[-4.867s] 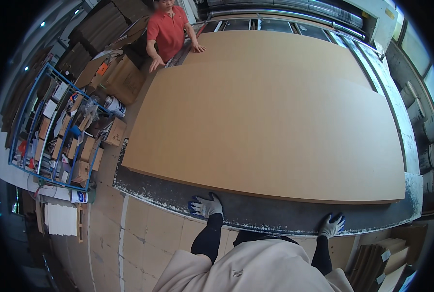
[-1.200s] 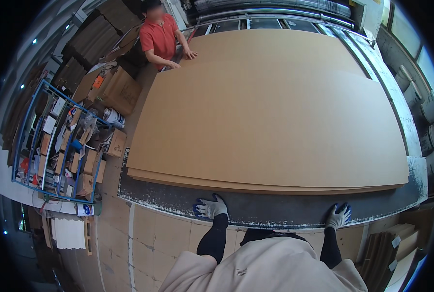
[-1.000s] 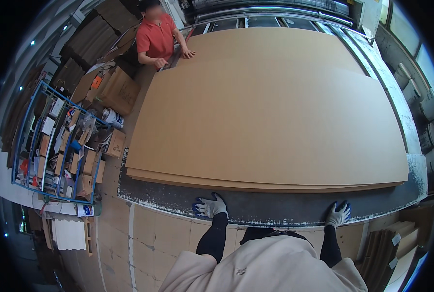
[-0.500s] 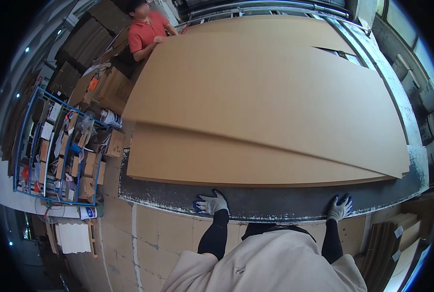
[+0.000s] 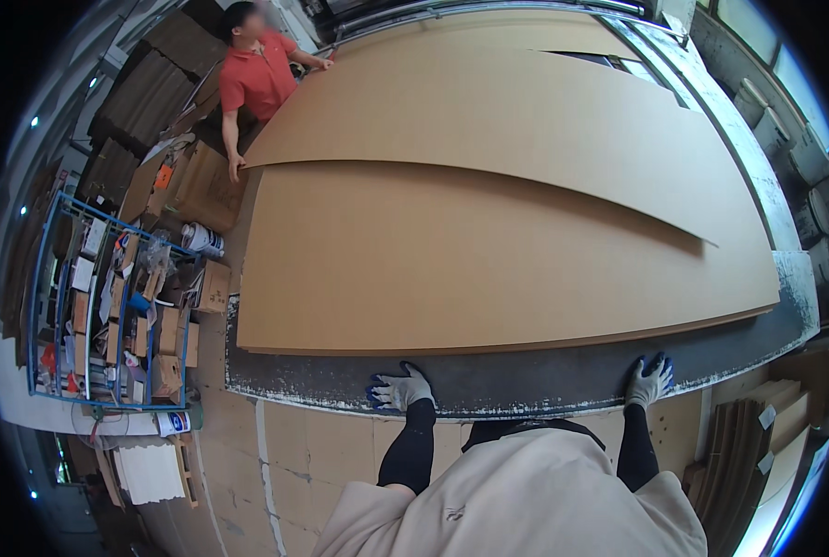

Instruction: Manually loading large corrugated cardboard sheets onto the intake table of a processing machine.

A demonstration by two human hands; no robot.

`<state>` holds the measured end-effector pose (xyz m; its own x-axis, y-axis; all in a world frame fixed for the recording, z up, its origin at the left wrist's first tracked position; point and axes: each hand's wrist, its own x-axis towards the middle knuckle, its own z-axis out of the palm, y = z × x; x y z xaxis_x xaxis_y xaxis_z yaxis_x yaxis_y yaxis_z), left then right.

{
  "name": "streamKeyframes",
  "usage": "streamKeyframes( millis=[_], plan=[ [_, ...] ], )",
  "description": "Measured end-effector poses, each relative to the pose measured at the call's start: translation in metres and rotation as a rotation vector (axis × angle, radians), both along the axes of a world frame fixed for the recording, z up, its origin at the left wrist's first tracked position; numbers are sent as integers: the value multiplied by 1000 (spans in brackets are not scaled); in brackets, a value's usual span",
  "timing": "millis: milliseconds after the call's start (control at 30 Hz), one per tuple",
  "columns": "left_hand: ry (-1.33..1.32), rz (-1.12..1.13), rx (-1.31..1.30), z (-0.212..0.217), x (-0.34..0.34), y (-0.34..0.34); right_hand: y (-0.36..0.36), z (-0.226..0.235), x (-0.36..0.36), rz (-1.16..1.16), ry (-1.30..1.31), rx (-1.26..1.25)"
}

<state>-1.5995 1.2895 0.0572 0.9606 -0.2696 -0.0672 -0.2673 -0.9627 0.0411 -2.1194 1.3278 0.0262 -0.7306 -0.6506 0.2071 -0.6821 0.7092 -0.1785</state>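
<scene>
My left hand (image 5: 402, 387), in a grey and blue work glove, rests with spread fingers on the dark front strip of the table (image 5: 526, 379). Farther right, my right hand (image 5: 649, 381) lies on the same strip in a matching glove, its fingers also apart. Neither hand holds anything. Just beyond them lies a stack of large brown cardboard sheets (image 5: 489, 288), its near edge a little away from my fingertips. On top, a loose cardboard sheet (image 5: 489, 111) sits askew toward the far side, and a co-worker in a red shirt (image 5: 260, 79) holds its left end with both hands.
At left stands a blue metal rack (image 5: 108, 406) crowded with boxes and small items. Cardboard boxes (image 5: 212, 181) are beside the co-worker. Metal rollers (image 5: 489, 11) run along the far side. Folded cardboard (image 5: 744, 436) leans at the lower right.
The top cardboard sheet has slid away from me, uncovering more of the stack. The co-worker's arms have spread apart, one hand now at the sheet's near left corner. My hands have stayed put.
</scene>
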Motion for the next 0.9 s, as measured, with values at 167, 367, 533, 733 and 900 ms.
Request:
streamKeyframes(
  millis=[167,367,533,733,900],
  plan=[
    [20,-15,22,5,-8,-7,4,1,-3,-50,-12,66],
    [2,-27,40,9,-16,-12,8,1,-8,-46,-25,39],
    [4,-28,30,14,-15,-12,8,-3,-10,-37,-16,6],
    [26,-29,-6,7,-7,-5,5,0,-3,-4,16,20],
    [53,-37,10,12,-8,-8,6,-4,-6,-17,22,11]
  ],
)
